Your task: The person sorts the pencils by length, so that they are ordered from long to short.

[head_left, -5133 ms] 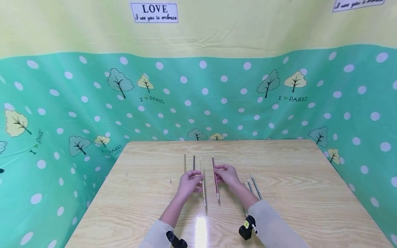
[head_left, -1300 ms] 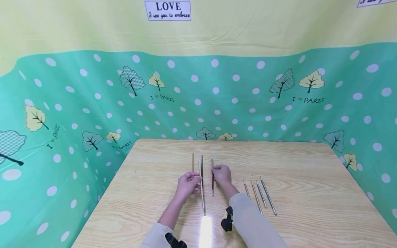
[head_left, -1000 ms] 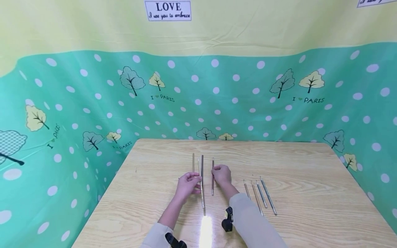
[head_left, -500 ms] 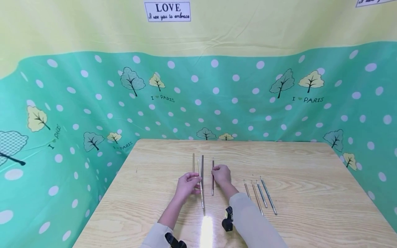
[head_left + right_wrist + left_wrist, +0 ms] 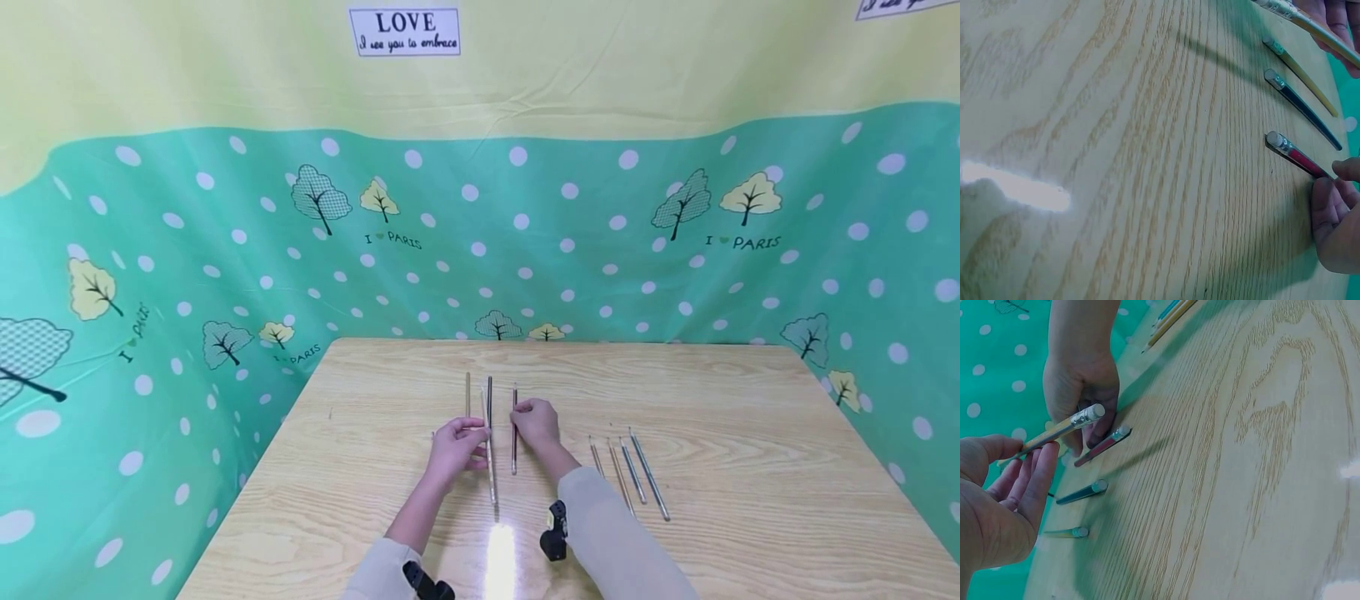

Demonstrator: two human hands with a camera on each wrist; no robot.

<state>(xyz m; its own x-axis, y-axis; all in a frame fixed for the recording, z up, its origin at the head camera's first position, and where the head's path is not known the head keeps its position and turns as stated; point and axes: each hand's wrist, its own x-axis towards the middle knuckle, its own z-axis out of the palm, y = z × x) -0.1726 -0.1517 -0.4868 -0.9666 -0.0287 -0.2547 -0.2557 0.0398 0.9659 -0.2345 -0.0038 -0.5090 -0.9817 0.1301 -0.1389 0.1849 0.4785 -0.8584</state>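
Note:
My left hand pinches a yellow pencil between thumb and fingers, holding it above the table; in the left wrist view its white eraser end points toward the camera. On the table, a dark red pencil lies with its eraser end toward me. My right hand pinches its far part, clearly visible in the right wrist view, where the red barrel runs into the fingertips. Left of it lie a black pencil and another yellowish pencil, both roughly parallel and partly hidden in the head view.
Right of my right forearm, several pencils lie on the wooden table: a blue one, a shorter blue one, and orange-brown ones, one partly behind the sleeve. A green dotted cloth hangs around the table.
Since the oldest frame, my right hand has lowered the red pencil onto the table, and the head view has shifted. Over the last second, the left hand with its yellow pencil has barely moved.

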